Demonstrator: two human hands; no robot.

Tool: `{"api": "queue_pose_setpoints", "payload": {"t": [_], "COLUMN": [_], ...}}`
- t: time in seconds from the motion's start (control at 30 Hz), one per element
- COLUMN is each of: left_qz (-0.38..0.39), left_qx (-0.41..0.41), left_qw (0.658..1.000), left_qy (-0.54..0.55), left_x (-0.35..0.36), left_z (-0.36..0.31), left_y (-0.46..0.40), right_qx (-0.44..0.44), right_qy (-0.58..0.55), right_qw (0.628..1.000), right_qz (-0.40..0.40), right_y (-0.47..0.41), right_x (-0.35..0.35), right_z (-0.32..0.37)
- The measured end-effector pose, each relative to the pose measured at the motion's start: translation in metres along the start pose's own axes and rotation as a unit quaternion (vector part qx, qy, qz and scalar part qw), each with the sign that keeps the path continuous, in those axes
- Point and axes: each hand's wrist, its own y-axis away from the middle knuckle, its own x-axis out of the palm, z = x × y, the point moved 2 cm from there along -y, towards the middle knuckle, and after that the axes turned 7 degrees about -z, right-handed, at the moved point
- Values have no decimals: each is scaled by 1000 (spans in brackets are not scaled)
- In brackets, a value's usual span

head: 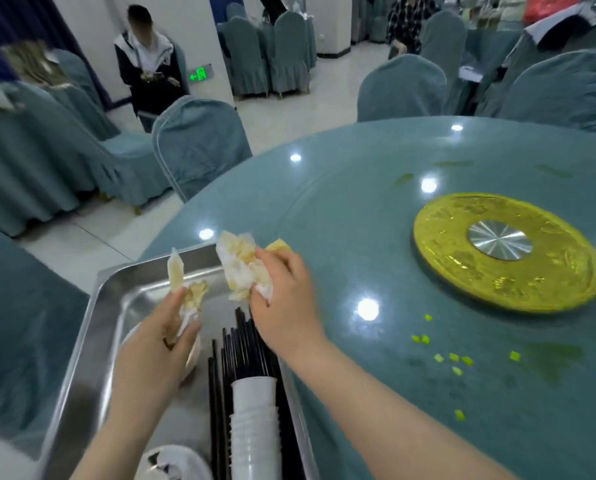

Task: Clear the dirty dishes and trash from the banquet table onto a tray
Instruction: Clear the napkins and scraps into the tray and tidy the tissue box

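Observation:
A steel tray [106,306] sits at the near left edge of the round teal table [376,209]. My left hand [165,337] grips a stained, crumpled napkin [182,285] over the tray. Just right of it, my right hand [282,289] grips a bigger wad of soiled napkins [237,261] above the tray's far right corner. In the tray lie several black chopsticks [241,344], a stack of white paper cups [255,424] on its side and a white bowl [194,355] partly hidden under my left hand.
A gold turntable disc with a steel hub [504,251] lies right of centre on the table. Green food bits [456,362] and smears dot the near right. Covered chairs [199,143] ring the table. A person [147,64] stands at the back left.

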Motion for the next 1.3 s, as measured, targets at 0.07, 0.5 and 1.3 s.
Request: {"api": "queue_pose_setpoints", "payload": {"t": [0.07, 0.5, 1.3], "left_qz": [13, 58, 296], "left_qx": [-14, -11, 182], "left_qw": [1000, 998, 933], "left_qy": [15, 17, 91], "left_x": [-15, -42, 105], "left_z": [12, 28, -102], "left_y": [-13, -29, 72], "right_qx": [3, 0, 44], "right_qy": [0, 111, 285], "right_qw": [1000, 982, 937], "right_qz": [10, 153, 197], "right_y": [-3, 22, 89], "right_x": [22, -12, -190], "right_z": [13, -38, -160]}}
